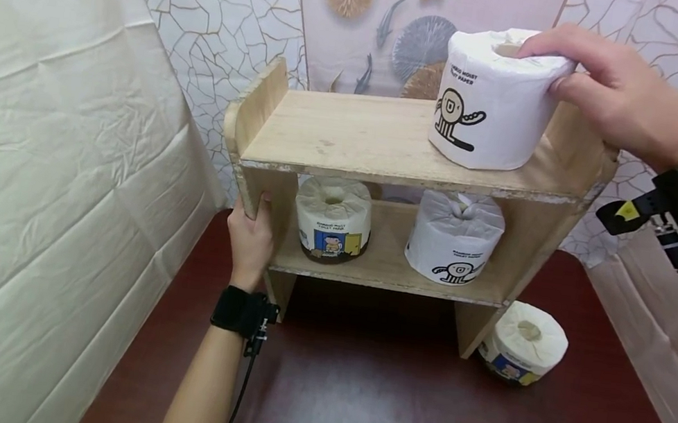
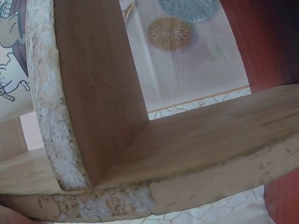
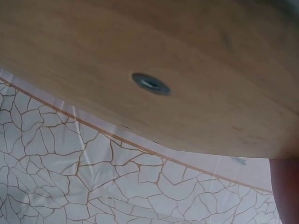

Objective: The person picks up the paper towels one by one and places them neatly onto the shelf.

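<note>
A two-tier wooden shelf [image 1: 348, 132] stands on the dark red table. On the right part of its top board is a wrapped toilet roll [image 1: 507, 112] with a black cartoon figure. My right hand [image 1: 622, 97] pinches this roll by its upper right edge, a finger at the core hole and the thumb on the side. My left hand [image 1: 250, 243] grips the shelf's left side panel [image 1: 256, 111]; part of that hand [image 2: 14, 217] shows at the corner of the left wrist view. The right wrist view shows the wooden side panel [image 3: 93, 56] with a metal screw [image 3: 150, 84].
Two wrapped rolls stand on the lower board: a yellow-and-blue-print roll [image 1: 333, 221] at left and a white roll [image 1: 455, 239] at right. Another roll [image 1: 525, 344] sits on the table [image 1: 356, 395] beside the shelf's right leg. Cloth [image 1: 67, 173] hangs at the left.
</note>
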`<state>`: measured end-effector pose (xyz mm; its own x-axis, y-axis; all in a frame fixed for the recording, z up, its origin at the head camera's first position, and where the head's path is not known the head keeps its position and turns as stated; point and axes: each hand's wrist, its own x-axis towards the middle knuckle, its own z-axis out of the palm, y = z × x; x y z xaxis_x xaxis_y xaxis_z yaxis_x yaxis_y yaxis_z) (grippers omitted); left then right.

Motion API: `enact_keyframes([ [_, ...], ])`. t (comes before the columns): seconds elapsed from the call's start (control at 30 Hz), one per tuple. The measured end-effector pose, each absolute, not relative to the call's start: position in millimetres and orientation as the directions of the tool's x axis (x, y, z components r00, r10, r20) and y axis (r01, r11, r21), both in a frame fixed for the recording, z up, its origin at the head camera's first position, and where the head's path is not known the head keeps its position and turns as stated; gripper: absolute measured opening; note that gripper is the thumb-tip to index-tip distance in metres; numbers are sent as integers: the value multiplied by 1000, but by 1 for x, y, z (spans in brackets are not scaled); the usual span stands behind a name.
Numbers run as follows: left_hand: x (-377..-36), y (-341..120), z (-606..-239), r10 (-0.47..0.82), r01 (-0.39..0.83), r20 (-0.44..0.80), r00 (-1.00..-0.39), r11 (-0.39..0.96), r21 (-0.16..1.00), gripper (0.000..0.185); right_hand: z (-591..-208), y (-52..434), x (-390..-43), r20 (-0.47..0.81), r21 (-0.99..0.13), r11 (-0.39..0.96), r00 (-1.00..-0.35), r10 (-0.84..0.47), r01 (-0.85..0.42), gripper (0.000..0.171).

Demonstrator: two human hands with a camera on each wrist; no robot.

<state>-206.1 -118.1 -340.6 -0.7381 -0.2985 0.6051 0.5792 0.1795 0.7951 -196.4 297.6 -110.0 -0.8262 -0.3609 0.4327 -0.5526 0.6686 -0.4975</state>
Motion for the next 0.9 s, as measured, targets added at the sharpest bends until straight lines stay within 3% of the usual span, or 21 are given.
enact_keyframes([
  [0.23, -207, -117, -338, -293, 578, 605, -740, 184, 795, 29, -106, 297, -196, 460, -467, 653, -794, -397, -597, 47],
  [0.47, -206, -118, -339, -294, 579, 606, -739, 182, 795, 30, -104, 294, -195, 450, -328, 714, -767, -457, -619, 47],
  [0.73, -206, -119, -338, -304, 572, 598, -741, 180, 800, 29, -101, 288, -189, 490, -314, 705, -744, -454, -636, 46],
  [0.9, -207, -118, -340, -294, 552, 574, -765, 161, 818, 31, -98, 283, -184, 517, -361, 701, -758, -398, -615, 46],
])
